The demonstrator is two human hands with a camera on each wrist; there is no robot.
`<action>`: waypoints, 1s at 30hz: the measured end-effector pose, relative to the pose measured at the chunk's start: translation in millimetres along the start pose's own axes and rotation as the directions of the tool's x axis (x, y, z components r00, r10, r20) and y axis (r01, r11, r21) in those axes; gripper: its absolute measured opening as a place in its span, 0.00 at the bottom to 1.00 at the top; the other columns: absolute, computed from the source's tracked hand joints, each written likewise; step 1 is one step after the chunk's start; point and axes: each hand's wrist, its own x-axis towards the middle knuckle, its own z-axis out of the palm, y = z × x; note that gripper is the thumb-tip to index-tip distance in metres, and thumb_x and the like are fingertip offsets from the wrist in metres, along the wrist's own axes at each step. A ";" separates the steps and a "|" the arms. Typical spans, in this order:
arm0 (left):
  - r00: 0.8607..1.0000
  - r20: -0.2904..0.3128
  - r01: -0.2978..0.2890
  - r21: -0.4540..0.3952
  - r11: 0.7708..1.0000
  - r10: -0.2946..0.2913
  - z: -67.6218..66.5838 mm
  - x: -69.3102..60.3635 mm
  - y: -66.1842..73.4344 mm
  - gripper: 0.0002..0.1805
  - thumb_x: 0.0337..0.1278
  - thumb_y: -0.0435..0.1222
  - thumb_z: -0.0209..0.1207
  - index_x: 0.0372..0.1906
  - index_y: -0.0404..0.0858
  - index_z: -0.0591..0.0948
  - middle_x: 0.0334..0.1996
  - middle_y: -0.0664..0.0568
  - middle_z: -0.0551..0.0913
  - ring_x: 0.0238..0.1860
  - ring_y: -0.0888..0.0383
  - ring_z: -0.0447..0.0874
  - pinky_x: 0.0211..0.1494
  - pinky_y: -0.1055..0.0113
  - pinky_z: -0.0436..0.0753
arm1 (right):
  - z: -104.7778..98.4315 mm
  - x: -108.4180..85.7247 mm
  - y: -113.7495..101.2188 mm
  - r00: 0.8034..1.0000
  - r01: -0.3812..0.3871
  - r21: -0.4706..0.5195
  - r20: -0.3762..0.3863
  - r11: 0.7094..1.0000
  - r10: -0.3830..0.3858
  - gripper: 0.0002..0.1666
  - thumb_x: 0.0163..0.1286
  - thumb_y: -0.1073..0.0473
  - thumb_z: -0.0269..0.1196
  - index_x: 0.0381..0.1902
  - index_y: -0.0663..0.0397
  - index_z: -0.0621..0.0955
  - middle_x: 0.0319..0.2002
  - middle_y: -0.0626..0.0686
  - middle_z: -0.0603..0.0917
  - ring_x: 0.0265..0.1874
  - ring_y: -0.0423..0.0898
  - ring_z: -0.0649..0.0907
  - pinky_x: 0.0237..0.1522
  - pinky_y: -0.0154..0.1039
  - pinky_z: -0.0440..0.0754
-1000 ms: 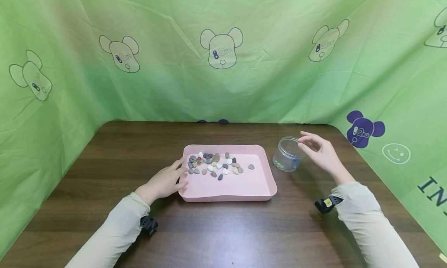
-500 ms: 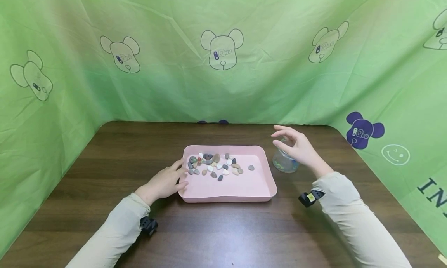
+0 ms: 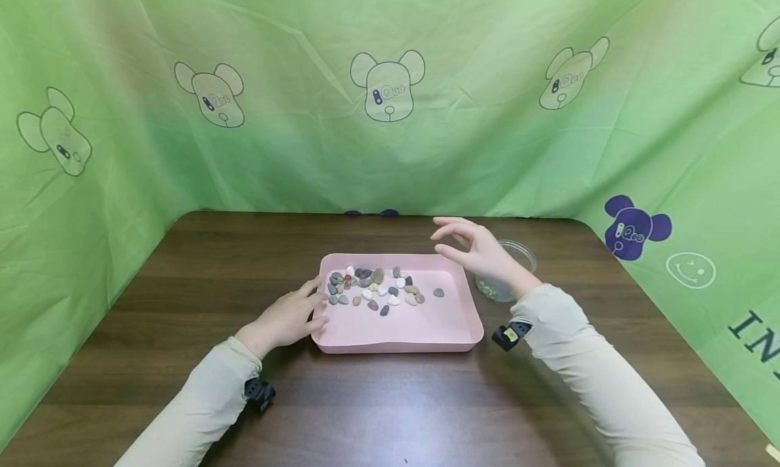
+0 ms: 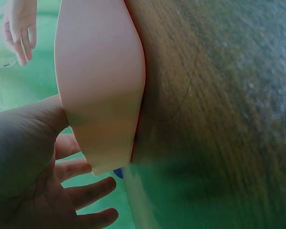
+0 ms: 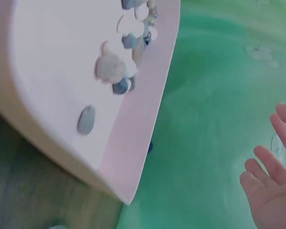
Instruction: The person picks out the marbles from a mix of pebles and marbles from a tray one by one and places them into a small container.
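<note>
My left hand (image 3: 283, 323) rests on the left rim of a pink tray (image 3: 396, 331), its fingers lying loosely over the edge. In the left wrist view, the thumb touches the tray wall (image 4: 100, 62) and the other fingers are spread. My right hand (image 3: 478, 247) hovers above the tray's far right corner, fingers apart and nothing between them. Inside the tray lie several grey, white and tan pebbles (image 3: 393, 300), mostly toward the left and back, among a few small red and greenish glassy balls (image 3: 348, 277). One grey pebble (image 3: 439, 292) sits apart on the right.
A clear round jar (image 3: 495, 292) stands right of the tray, partly hidden by my right hand and wrist; small greenish and yellowish pieces show at its bottom. All rests on a dark wooden table (image 3: 378, 406) with a green printed cloth (image 3: 292, 142) behind it.
My right hand has moved left, from beside the jar, across its top, to over the tray's far right corner. The left hand, tray and pebbles look unmoved.
</note>
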 end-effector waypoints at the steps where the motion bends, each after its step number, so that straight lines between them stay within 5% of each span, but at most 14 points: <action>1: 1.000 0.000 0.000 0.000 1.000 0.000 -0.2 0.0 0.2 0.24 0.59 0.41 0.57 0.56 0.30 0.75 0.68 0.32 0.59 0.62 0.37 0.70 0.63 0.45 0.70 | 1.8 1.9 -1.5 1.000 -0.004 0.000 0.011 1.000 0.004 0.11 0.63 0.64 0.61 0.44 0.60 0.80 0.64 0.61 0.70 0.67 0.56 0.67 0.70 0.42 0.60; 17: 1.000 -0.011 -0.012 0.016 1.000 0.012 -1.4 0.1 1.4 0.26 0.59 0.41 0.57 0.58 0.29 0.74 0.68 0.32 0.61 0.62 0.36 0.70 0.64 0.45 0.69 | 27.8 27.6 -7.5 0.989 0.046 -0.014 0.143 0.999 -0.044 0.11 0.63 0.63 0.62 0.44 0.59 0.81 0.63 0.60 0.72 0.67 0.55 0.68 0.69 0.48 0.63; 30: 0.998 -0.055 -0.012 0.135 0.991 0.019 -2.4 -2.8 6.6 0.28 0.58 0.42 0.57 0.59 0.29 0.72 0.65 0.34 0.66 0.66 0.38 0.65 0.66 0.41 0.64 | 45.1 42.3 -9.1 0.975 0.060 -0.017 0.215 0.998 -0.055 0.12 0.62 0.64 0.62 0.43 0.63 0.81 0.62 0.61 0.74 0.66 0.56 0.68 0.69 0.49 0.63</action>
